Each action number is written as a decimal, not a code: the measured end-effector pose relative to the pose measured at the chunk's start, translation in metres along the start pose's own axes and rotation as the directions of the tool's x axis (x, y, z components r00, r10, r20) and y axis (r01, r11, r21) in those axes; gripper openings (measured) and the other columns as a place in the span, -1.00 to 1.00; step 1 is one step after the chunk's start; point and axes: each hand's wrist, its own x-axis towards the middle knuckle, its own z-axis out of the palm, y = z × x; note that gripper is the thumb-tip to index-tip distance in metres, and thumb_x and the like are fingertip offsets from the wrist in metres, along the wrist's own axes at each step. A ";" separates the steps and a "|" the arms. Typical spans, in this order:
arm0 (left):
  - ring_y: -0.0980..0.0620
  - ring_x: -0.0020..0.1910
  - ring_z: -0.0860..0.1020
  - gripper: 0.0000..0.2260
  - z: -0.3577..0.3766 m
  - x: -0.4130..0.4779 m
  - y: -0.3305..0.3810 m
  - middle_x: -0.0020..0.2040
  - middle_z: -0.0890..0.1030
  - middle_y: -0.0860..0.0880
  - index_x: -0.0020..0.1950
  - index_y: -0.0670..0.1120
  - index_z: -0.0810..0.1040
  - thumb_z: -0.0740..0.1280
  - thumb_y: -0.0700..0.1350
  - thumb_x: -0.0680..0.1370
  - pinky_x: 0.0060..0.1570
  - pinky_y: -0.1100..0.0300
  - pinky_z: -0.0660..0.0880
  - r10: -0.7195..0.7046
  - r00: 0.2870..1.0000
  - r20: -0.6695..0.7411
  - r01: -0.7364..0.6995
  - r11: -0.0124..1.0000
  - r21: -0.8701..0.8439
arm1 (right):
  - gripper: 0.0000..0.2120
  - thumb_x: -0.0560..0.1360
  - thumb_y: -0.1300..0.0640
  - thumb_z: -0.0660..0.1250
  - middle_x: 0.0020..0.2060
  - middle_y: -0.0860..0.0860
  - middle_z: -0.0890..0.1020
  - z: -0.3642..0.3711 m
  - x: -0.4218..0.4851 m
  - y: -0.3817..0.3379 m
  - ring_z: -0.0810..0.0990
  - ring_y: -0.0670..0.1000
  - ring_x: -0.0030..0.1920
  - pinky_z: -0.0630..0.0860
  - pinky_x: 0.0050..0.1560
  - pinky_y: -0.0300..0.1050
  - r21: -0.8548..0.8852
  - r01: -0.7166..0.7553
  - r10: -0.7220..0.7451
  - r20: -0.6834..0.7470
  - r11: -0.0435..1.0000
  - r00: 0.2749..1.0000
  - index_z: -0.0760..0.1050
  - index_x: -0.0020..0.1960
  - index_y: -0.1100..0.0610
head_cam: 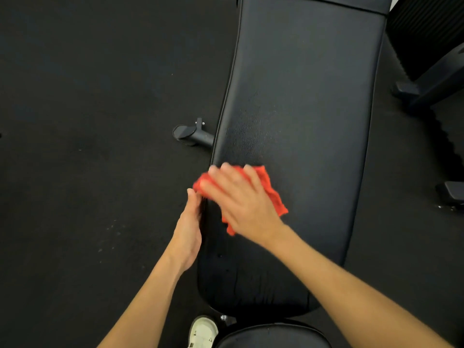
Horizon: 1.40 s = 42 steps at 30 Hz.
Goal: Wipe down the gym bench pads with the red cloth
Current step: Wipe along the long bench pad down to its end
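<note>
A long black padded bench back pad (301, 101) runs from the top of the view down to the middle. A red cloth (272, 194) lies on the pad near its left edge. My right hand (241, 197) presses flat on the cloth with spread fingers, blurred by motion. My left hand (189, 227) rests with straight fingers against the pad's left side edge, just below the cloth. A second black pad, the seat (273, 337), shows at the bottom edge.
Black rubber floor (88, 146) surrounds the bench. A bench foot tube (193, 134) sticks out on the left. Dark equipment frames (431, 79) stand at the right. A light-coloured shoe (203, 331) is at the bottom.
</note>
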 end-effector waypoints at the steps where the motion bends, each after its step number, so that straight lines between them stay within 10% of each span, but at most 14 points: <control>1: 0.36 0.21 0.55 -0.59 -0.004 0.000 -0.003 0.23 0.63 0.23 0.34 0.18 0.49 -0.05 0.22 0.68 0.12 0.36 0.48 -0.011 1.000 -0.020 0.011 1.000 -0.011 | -0.38 0.41 0.21 0.27 0.47 0.07 0.32 0.004 -0.015 -0.004 0.24 0.11 0.48 0.09 0.45 0.18 -0.001 0.086 -0.086 0.058 0.996 0.995 0.33 0.47 0.07; 6: 0.37 0.17 0.55 -0.63 -0.012 -0.008 -0.014 0.21 0.63 0.22 0.33 0.24 0.47 -0.03 0.23 0.67 0.03 0.41 0.49 -0.068 0.996 -0.056 0.069 0.997 0.019 | -0.11 0.16 0.15 0.59 0.44 0.16 0.36 -0.014 -0.021 0.027 0.30 0.20 0.44 0.15 0.43 0.20 0.041 0.360 -0.360 0.228 0.932 0.905 0.34 0.44 0.16; 9: 0.39 0.16 0.54 -0.63 -0.008 -0.013 -0.021 0.22 0.59 0.33 0.43 0.30 0.37 -0.02 0.22 0.68 0.03 0.41 0.50 -0.092 0.996 -0.016 0.092 0.995 0.028 | -0.48 0.41 0.31 0.38 0.32 0.21 0.48 -0.044 0.032 0.078 0.44 0.26 0.30 0.35 0.20 0.25 0.117 0.017 -0.010 -0.057 0.993 0.998 0.47 0.36 0.12; 12: 0.30 0.30 0.44 -0.59 -0.006 -0.017 -0.024 0.37 0.47 0.27 0.52 0.31 0.28 -0.03 0.24 0.67 0.24 0.26 0.39 -0.102 0.995 -0.003 0.102 0.995 0.004 | -0.62 0.64 0.15 0.06 0.42 0.14 0.38 -0.073 0.076 0.132 0.29 0.20 0.44 0.20 0.39 0.29 0.323 -0.470 0.550 -0.230 0.821 0.803 0.35 0.44 0.06; 15: 0.27 0.36 0.41 -0.58 -0.007 -0.017 -0.024 0.39 0.46 0.27 0.54 0.30 0.26 -0.03 0.23 0.68 0.28 0.25 0.37 -0.106 0.994 0.000 0.106 0.994 -0.008 | -0.52 0.65 -0.01 0.01 0.52 0.08 0.20 -0.072 0.091 0.133 0.05 0.13 0.54 -0.04 0.49 0.12 0.267 -0.626 0.680 -0.262 0.733 0.685 0.17 0.53 0.11; 30: 0.18 0.37 0.48 -0.56 -0.023 -0.021 -0.043 0.37 0.56 0.08 0.49 0.04 0.43 0.00 0.17 0.71 0.33 0.19 0.35 -0.100 0.991 0.087 0.101 0.995 0.001 | -0.40 0.47 0.28 0.27 0.49 0.05 0.28 0.019 -0.054 -0.038 0.15 0.07 0.50 -0.01 0.47 0.10 0.193 -0.216 0.220 0.002 0.957 0.976 0.25 0.49 0.10; 38: 0.26 0.29 0.53 -0.57 -0.027 -0.029 -0.051 0.30 0.59 0.21 0.48 0.17 0.40 0.02 0.23 0.68 0.25 0.26 0.45 -0.078 0.996 0.039 0.079 0.996 -0.033 | -0.16 0.40 0.23 0.36 0.54 -0.03 0.12 0.040 -0.121 -0.075 0.03 0.03 0.54 -0.15 0.52 0.06 0.091 0.070 -0.091 0.245 0.993 0.965 0.03 0.56 0.06; 42: 0.24 0.16 0.59 -0.66 -0.024 -0.052 -0.063 0.19 0.64 0.17 0.35 0.04 0.54 0.11 0.10 0.70 0.18 0.26 0.46 -0.032 0.959 -0.280 0.019 0.999 -0.046 | -0.03 0.20 0.20 0.59 0.51 -0.01 0.23 0.033 -0.138 -0.081 0.12 0.01 0.52 -0.03 0.52 0.05 0.201 0.097 -0.164 0.347 0.975 0.924 0.21 0.52 0.08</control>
